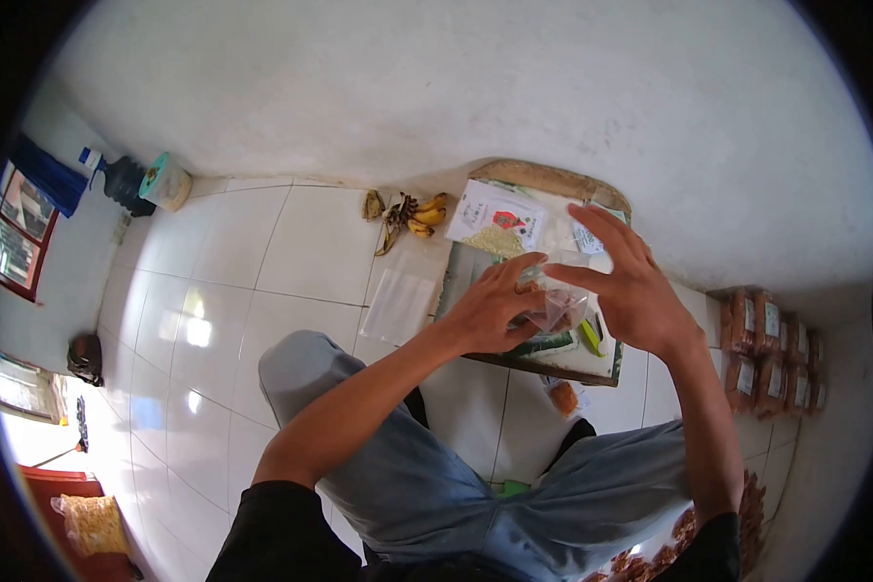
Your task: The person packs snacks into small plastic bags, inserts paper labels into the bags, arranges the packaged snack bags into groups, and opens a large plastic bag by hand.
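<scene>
My left hand [495, 308] is curled around a clear plastic bag [565, 308] with something brownish inside, held over a low table [560, 366]. My right hand [640, 291] is open on the bag's other side. Its thumb and fingers are spread wide, with one fingertip right at the top of the bag. On the table behind lies a white printed sheet [475, 209] with a red mark. A bright green tool [591, 336] rests below my right hand, partly covered.
Clear plastic sleeves [400, 303] lie on the tiled floor left of the table, below some bananas [427, 215]. Filled, labelled packs [770, 354] are stacked at the right wall. A small orange-filled packet [564, 398] sits on the floor between my legs.
</scene>
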Demonstrator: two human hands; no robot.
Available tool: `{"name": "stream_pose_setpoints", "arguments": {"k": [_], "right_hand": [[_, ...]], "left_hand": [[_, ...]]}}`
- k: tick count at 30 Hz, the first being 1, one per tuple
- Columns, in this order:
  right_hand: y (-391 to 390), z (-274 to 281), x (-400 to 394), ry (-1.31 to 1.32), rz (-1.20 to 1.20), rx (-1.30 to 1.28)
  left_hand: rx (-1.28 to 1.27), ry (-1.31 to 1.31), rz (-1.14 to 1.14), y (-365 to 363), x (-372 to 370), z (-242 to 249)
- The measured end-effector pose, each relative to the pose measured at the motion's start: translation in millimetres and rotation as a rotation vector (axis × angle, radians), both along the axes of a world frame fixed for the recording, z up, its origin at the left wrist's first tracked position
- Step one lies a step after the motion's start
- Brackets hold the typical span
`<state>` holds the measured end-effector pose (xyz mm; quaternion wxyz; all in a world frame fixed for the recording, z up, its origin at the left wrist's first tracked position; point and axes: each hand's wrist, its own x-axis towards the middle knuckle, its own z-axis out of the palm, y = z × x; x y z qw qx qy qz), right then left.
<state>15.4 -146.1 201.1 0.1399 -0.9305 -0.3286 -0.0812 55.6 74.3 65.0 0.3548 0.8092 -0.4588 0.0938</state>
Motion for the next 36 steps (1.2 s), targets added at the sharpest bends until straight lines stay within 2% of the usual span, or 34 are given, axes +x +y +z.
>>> {"name": "stream_pose_setpoints", "arguments": {"k": [5,8,14,18,21,24,28,30,32,34,36], "right_hand": [[-2,0,9,-0.069,0.043,-0.085],[-18,13,9,0.002,0.027,0.004],[-33,19,8,0.316,-0.111,0.096],[-17,22,0,0.327,-0.126,0.054],[-7,13,5,0.16,-0.005,-0.02],[8,0,10,0.049,-0.026,-0.165],[13,-9,19,0.049,0.025,-0.201],[13,-8,22,0.044,0.028,-0.302],[9,8,21,0.121,0.013,-0.256],[3,18,21,0.202,0.002,-0.213],[-2,19,20,0.25,-0.085,-0.121]], "left_hand": [[0.023,0.024,-0.002,-1,0,2],[0.027,0.083,-0.03,1,1,4],[0.061,-0.062,-0.062,-1,5,17],[0.102,-0.044,-0.103,-4,6,18],[0.09,-0.041,-0.1,-8,7,10],[0.108,-0.025,-0.093,-9,5,10],[0.15,-0.024,-0.083,-8,7,5],[0.122,-0.016,-0.079,-7,8,3],[0.09,-0.007,-0.068,-6,9,0],[0.087,0.178,-0.028,-6,11,-2],[0.079,0.177,-0.023,-4,12,-1]]}}
